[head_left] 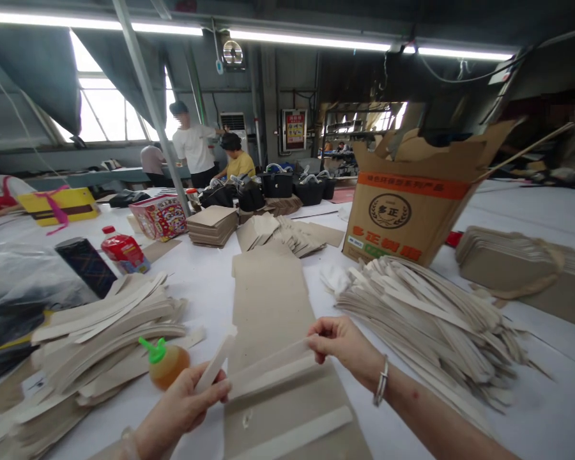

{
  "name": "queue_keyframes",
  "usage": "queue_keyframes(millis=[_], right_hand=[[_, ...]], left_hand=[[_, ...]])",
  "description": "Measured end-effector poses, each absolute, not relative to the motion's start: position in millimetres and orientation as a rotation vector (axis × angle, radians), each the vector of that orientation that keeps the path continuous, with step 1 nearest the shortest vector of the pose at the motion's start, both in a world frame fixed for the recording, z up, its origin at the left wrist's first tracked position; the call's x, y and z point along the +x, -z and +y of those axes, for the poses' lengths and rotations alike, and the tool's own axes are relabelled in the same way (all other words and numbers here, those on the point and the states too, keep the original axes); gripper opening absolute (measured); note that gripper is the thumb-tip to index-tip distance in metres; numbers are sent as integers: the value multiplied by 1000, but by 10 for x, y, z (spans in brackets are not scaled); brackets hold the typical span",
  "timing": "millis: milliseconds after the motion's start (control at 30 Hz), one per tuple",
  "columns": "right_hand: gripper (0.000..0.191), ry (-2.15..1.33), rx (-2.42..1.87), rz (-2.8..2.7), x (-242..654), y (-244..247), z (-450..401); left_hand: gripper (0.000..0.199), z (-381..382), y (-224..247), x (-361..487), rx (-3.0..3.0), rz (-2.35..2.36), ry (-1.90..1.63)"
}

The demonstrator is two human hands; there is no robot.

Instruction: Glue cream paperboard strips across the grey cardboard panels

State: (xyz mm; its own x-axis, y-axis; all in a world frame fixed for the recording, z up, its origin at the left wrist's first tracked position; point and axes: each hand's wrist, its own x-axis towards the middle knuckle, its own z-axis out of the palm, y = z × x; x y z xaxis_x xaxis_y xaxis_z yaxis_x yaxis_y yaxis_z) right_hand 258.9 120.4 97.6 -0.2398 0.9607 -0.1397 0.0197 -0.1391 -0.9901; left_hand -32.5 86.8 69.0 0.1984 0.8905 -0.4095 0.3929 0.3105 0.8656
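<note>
Off-white strip (274, 370) runs lengthwise left to right, slanting upward.

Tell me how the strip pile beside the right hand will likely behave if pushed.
The strip pile would probably spread, since its strips fan out at uneven angles. Single strips look light and bendy, being thin and gently bowed. Upper ones may slide off, as they lie crossed over others.

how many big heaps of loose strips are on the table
2: one heap left of the left hand, the other heap right of the right hand. More could be hidden behind the carton.
</note>
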Motion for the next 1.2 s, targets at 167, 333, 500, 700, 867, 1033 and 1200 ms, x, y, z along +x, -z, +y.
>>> queue_keyframes(millis=[167,333,500,700,867,1033,1200], right_hand=[[21,-1507,-1391,-1264,2793,-461,1439],[15,-1638,-1459,-1231,2808,-266,1734],[15,-1614,-1608,-1241,2761,-189,1983],[20,-1558,-1689,-1239,2751,-104,2053],[23,-1570,-1707,-1200,2724,-66,2057],[25,-1521,-1722,-1154,2718,-17,2047],[28,-1496,-1712,-1134,2733,57,2055]], left_hand=[[48,1062,-493,-265,1352,1519,-526],[48,1339,-484,-234,1244,1635,-636],[39,1538,-365,-254,1226,1778,-615],[23,1622,-280,-243,1171,1808,-665],[17,1656,-224,-254,1127,1825,-682],[17,1661,-187,-254,1106,1839,-691],[24,1664,-196,-232,1093,1863,-694]])
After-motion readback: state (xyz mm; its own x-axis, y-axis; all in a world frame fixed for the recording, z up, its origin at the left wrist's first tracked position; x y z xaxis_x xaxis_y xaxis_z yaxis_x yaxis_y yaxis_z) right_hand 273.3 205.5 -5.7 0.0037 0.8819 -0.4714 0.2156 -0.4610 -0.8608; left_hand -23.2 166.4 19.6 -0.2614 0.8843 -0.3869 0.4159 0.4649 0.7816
